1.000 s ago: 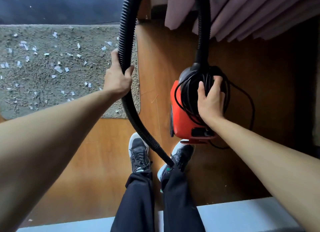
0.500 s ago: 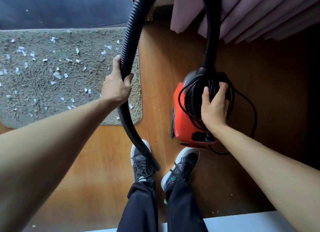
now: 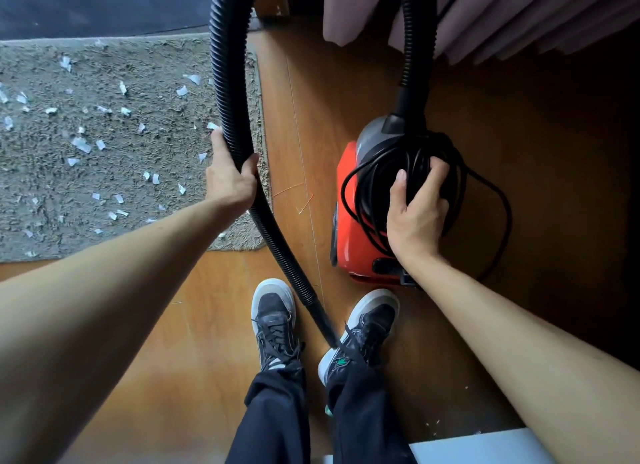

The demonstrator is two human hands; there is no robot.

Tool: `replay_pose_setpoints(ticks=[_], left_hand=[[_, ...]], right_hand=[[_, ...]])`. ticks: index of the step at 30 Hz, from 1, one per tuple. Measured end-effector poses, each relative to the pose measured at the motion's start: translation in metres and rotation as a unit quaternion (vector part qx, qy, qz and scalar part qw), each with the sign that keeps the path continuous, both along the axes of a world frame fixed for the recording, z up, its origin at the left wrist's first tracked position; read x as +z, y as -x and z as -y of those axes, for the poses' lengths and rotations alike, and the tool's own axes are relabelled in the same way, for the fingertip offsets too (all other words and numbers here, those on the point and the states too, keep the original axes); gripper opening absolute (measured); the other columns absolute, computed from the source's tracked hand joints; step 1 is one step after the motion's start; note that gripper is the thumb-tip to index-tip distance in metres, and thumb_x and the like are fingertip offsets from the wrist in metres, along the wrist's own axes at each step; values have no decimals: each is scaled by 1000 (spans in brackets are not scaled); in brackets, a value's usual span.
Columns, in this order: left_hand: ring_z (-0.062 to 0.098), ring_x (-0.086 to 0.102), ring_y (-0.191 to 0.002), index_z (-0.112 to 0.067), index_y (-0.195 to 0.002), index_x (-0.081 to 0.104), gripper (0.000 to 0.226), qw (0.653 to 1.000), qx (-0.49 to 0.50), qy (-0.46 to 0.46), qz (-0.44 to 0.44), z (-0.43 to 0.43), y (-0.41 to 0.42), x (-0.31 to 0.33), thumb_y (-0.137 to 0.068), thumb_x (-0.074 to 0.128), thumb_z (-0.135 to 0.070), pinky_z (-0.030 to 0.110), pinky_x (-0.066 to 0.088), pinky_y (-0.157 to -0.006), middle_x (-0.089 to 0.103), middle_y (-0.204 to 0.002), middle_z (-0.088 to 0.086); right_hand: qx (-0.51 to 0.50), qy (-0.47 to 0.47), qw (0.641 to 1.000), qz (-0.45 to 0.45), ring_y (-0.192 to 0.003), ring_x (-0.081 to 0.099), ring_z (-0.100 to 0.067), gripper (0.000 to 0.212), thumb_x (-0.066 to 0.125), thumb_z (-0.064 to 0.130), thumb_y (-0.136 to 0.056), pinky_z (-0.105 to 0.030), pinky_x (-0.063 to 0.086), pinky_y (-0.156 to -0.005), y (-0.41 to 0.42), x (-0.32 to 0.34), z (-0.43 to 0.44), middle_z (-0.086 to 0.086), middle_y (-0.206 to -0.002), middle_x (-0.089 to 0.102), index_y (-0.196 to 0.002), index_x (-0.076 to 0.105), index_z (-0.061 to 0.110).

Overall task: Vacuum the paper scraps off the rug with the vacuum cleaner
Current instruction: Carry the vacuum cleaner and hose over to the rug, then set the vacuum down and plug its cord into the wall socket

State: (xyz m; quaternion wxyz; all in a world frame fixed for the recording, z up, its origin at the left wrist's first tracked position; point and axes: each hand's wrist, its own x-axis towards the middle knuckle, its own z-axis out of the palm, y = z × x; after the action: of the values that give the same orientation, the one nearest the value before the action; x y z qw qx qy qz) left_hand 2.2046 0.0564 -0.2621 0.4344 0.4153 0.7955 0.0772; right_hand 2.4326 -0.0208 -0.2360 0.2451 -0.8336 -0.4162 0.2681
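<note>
One vacuum cleaner (image 3: 349, 221), a red plastic body with a grey top, is standing on the wooden floor (image 3: 311, 100) just to the right of the rug (image 3: 156, 58) and not touching it. One black ribbed hose (image 3: 228, 83) is rising from its top, looping out of view overhead and coming down along the rug's right edge, its smooth end lying between two shoes. One black cord (image 3: 377, 173) is sitting coiled in many loose loops on top of the body, with one loop trailing onto the floor at the right. Two bare hands are working: the left hand (image 3: 230, 183) is gripping the hose, fingers wrapped behind it and thumb pressing its near side; the right hand (image 3: 415, 218) is gripping the cord bundle, fingers curled into the loops and thumb lying along their left side. One grey shaggy rug with a rounded corner is carrying several dozen small white paper scraps (image 3: 80, 143), too many to count exactly and scattered over most of it; the hose and the left forearm are hiding part of its right side. Two dark lace-up shoes (image 3: 273, 314) with pale toe caps are standing below, under two dark trouser legs (image 3: 277, 415). One pleated mauve curtain (image 3: 519, 10) is hanging at the upper right, and one pale ledge (image 3: 478, 449) is showing at the bottom edge.
</note>
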Motion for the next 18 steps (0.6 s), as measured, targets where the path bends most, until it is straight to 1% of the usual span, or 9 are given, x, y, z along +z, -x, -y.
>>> replay_pose_setpoints(ticks=[3, 6, 10, 12, 13, 16, 18], left_hand=[[30, 60, -115, -20, -142, 30, 48, 1000, 12, 8, -10, 0, -2, -1, -101, 54, -21, 36, 42, -101, 63, -127, 12], [31, 58, -116, -20, -140, 32, 45, 999, 20, 22, -21, -1, -2, 1, -100, 54, -20, 39, 42, -99, 62, -127, 10], [31, 57, -115, -23, -145, 31, 50, 998, 5, 56, -39, -1, 6, 9, -99, 51, -17, 37, 43, -93, 61, -126, 10], [33, 56, -115, -18, -146, 29, 53, 996, -6, 78, -46, -1, 9, 19, -98, 50, -15, 38, 44, -92, 59, -127, 13], [34, 56, -115, -13, -145, 28, 52, 995, -7, 89, -49, -1, 10, 25, -99, 51, -16, 39, 44, -91, 57, -128, 16], [38, 56, -113, -3, -137, 29, 49, 992, -19, 105, -65, -2, 12, 46, -99, 53, -23, 42, 45, -86, 55, -129, 23], [38, 57, -110, -1, -137, 27, 51, 992, -43, 98, -73, -5, 11, 65, -99, 54, -23, 40, 44, -81, 55, -127, 24]], right_hand=[[-4, -11, 1000, 3, -91, 65, -38, 40, 48, 27, -100, -9, 33, -69, 0, -4, 1, -17, -109, 66, -131, 44, 1], [-9, -10, 1000, 13, -90, 66, -38, 41, 48, 28, -100, -12, 36, -68, 0, -3, 2, -17, -108, 67, -131, 44, 2], [-8, 16, 1000, 14, -94, 66, -38, 42, 45, 32, -101, -32, 50, -76, -3, 2, 9, -16, -112, 67, -134, 40, 7], [6, 55, 998, 14, -98, 64, -40, 44, 42, 34, -101, -40, 51, -79, -8, 8, 12, -18, -116, 64, -137, 36, 9], [19, 81, 996, 14, -101, 63, -40, 45, 41, 35, -101, -42, 51, -81, -10, 12, 11, -19, -119, 63, -138, 34, 10], [63, 162, 985, 7, -116, 56, -38, 49, 44, 30, -100, -42, 46, -92, -15, 29, 3, -21, -133, 53, -142, 29, 7], [105, 229, 968, 18, -124, 50, -37, 54, 46, 29, -99, -41, 41, -98, -19, 46, -5, -21, -139, 46, -143, 27, 5]])
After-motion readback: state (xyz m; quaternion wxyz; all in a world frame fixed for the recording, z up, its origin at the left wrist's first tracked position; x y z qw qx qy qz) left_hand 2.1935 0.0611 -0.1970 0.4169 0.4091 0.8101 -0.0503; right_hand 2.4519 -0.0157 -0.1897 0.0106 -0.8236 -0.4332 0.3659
